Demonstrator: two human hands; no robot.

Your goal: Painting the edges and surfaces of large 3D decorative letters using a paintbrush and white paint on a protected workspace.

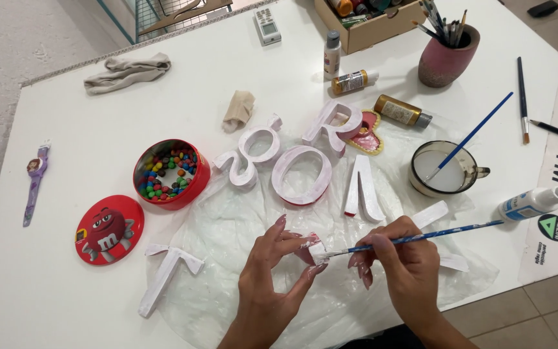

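My left hand pinches a small red piece partly coated in white paint above a clear plastic sheet. A thin blue-handled paintbrush is held in my right hand, its white-loaded tip touching the piece. Around them lie white-painted wooden letters: an oval one, a curly one, an angular one, a V-shaped one and a T-shaped one. A flat white piece lies partly behind my right hand.
A red round tin of coloured candies and its lid sit left. A mug of white paint with a brush, paint bottles, a brush pot, rags, a purple watch and a cardboard box surround the white table.
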